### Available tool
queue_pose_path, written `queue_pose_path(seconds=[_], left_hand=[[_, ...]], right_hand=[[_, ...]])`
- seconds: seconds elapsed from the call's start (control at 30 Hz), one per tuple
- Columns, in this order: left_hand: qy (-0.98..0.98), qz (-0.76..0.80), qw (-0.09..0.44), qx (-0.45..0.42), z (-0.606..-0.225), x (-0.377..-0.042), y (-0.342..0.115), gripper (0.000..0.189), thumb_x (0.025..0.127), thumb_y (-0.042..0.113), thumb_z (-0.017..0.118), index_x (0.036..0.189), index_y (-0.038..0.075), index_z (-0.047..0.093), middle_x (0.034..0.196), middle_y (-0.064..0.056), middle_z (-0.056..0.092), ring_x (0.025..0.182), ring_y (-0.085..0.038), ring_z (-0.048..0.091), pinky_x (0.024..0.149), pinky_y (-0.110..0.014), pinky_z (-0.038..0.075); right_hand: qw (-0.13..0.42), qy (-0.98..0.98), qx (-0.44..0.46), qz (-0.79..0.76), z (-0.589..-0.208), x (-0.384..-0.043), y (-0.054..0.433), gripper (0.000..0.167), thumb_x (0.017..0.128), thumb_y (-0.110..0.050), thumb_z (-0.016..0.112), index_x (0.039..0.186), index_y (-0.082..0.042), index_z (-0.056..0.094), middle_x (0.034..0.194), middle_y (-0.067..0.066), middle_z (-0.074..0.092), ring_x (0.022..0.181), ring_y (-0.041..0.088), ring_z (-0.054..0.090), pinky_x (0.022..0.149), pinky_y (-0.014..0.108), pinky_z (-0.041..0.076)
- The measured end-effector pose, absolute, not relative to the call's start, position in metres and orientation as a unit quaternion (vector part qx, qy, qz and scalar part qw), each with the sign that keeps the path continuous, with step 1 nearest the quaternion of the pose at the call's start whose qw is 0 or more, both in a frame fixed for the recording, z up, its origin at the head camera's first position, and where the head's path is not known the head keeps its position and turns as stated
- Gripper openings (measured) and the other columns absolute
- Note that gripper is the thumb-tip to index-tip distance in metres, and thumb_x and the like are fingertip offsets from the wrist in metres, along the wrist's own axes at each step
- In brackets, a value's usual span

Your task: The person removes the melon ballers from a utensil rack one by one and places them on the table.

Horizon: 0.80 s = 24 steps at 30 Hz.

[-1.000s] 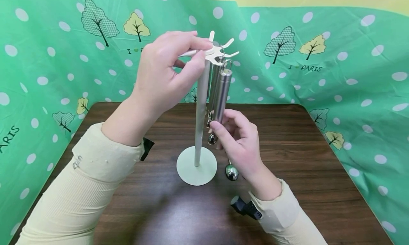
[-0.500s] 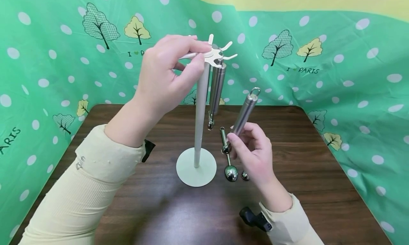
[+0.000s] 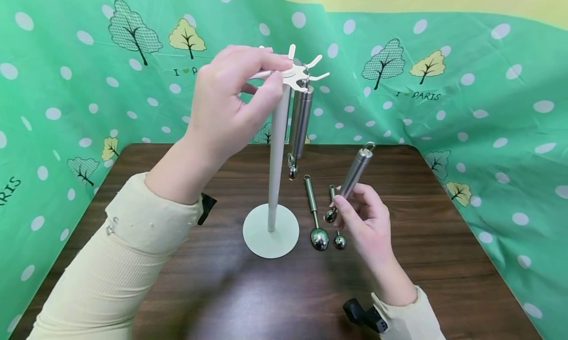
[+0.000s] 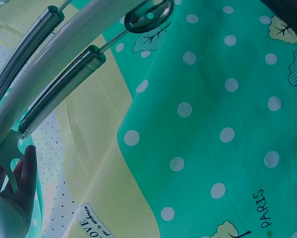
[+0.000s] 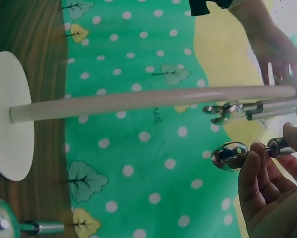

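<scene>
In the head view my left hand (image 3: 232, 96) pinches the top of a white hook stand (image 3: 277, 148) between thumb and fingers. Metal-handled utensils (image 3: 301, 120) hang from its hooks on the right; the left wrist view has two handles flanking the pole, one ending in a shiny oval head (image 4: 148, 17). Right of the stand, my right hand (image 3: 368, 226) holds a steel scoop (image 3: 357, 172) low on its handle, hanging ring up and tilted to the right. Its rounded bowl (image 5: 230, 156) shows past my fingertips in the right wrist view.
A larger scoop (image 3: 319, 239) lies on the dark wooden table (image 3: 195, 281), right of the stand's round base (image 3: 270, 241). Beside it, a smaller round-headed utensil (image 3: 339, 242) is partly covered by the held scoop and hand. A green dotted cloth (image 3: 470, 108) hangs behind.
My right hand has drawn the scoop away from the stand's hooks, to the right and down, uncovering the utensils on the table. The left hand keeps its place on the stand's top.
</scene>
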<state>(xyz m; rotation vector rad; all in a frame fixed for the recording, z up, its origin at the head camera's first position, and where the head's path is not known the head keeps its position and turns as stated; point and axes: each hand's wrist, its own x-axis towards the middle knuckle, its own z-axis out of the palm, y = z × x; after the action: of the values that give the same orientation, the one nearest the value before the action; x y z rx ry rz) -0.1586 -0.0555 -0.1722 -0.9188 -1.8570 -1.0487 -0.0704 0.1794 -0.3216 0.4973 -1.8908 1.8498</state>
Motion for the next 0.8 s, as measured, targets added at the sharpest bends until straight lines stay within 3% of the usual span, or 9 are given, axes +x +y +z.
queue_pose_path(seconds=[0.8], left_hand=[[-0.724, -0.408, 0.417, -0.368, -0.174, -0.161, -0.054, 0.028, 0.090, 0.012, 0.052, 0.099, 0.005, 0.078, 0.103, -0.005, 0.077, 0.101, -0.016, 0.065, 0.065, -0.023, 0.057]], right_hand=[[0.227, -0.711, 0.074, 0.662, -0.358, -0.079, 0.198, 0.025, 0.093, 0.006, 0.057, 0.102, -0.014, 0.069, 0.070, -0.005, 0.065, 0.045, 0.005, 0.050, 0.042, 0.021, 0.042]])
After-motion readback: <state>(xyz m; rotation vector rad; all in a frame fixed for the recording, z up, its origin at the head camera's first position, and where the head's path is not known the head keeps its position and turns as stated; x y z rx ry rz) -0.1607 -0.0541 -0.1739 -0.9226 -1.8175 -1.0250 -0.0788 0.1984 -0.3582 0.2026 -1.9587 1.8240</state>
